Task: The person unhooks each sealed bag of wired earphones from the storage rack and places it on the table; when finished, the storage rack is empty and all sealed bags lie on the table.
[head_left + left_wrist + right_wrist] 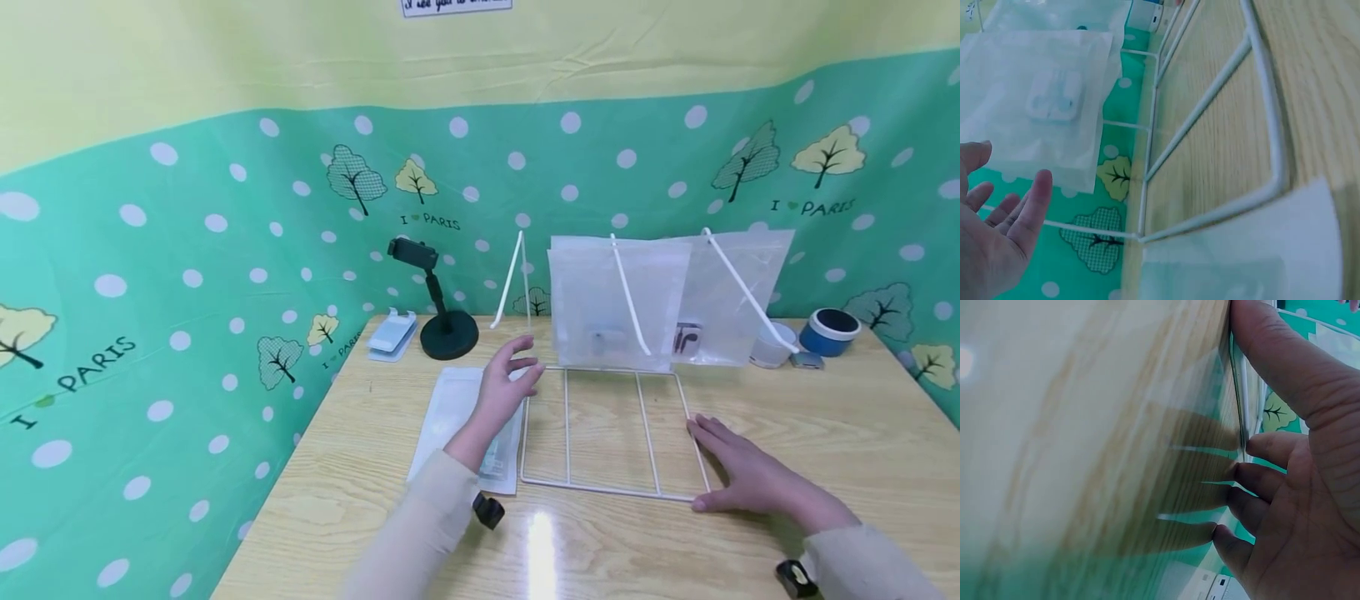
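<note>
A white wire rack (567, 425) stands on the table, its hooks rising at the back. Two translucent bags hang from it: a front bag (592, 292) and, farther right, another bag (742, 283) with a small earphone picture near its bottom. In the left wrist view, a pale boxy item (1054, 97) shows through the front bag. My left hand (508, 385) hovers by the rack's back left corner, holding nothing, fingers apart. Spread fingers of my right hand (750, 475) rest against the rack's right side, thumb at the front corner. Left of the rack lies a flat bag (453, 408).
Behind the flat bag stand a black phone holder (447, 333) and a light-blue folding stand (392, 332). A whitish cup (768, 350), a blue round container (828, 333) and a small flat item (807, 360) sit at the back right. A patterned curtain (225, 333) borders the table.
</note>
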A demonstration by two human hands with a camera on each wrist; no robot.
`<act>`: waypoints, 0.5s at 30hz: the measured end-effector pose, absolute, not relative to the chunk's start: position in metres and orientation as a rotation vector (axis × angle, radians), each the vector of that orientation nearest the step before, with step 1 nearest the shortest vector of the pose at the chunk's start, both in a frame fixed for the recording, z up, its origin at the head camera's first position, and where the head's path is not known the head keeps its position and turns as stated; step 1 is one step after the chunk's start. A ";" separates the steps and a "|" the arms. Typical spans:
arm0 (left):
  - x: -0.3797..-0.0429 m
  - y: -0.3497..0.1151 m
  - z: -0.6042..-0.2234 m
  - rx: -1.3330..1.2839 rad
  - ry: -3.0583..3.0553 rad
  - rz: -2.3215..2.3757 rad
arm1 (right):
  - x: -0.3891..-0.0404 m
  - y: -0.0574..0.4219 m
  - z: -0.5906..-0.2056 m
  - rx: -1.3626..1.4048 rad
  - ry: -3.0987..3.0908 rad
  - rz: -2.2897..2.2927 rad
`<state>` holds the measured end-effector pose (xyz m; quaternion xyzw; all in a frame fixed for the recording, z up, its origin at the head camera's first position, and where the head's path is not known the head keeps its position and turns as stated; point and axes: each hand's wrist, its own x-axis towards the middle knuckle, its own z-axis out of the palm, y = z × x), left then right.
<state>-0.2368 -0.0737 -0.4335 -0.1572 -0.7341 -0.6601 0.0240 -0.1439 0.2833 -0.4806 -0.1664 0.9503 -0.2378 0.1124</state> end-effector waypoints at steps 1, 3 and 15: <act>-0.239 -0.070 -0.433 -0.489 -2.271 -2.047 | -0.144 0.283 -0.481 -0.477 2.788 -0.697; -0.244 -0.063 -0.432 -0.487 -2.283 -2.032 | -0.143 0.283 -0.481 -0.464 2.785 -0.691; -0.265 -0.040 -0.432 -0.431 -2.234 -2.052 | -0.143 0.282 -0.482 -0.441 2.784 -0.676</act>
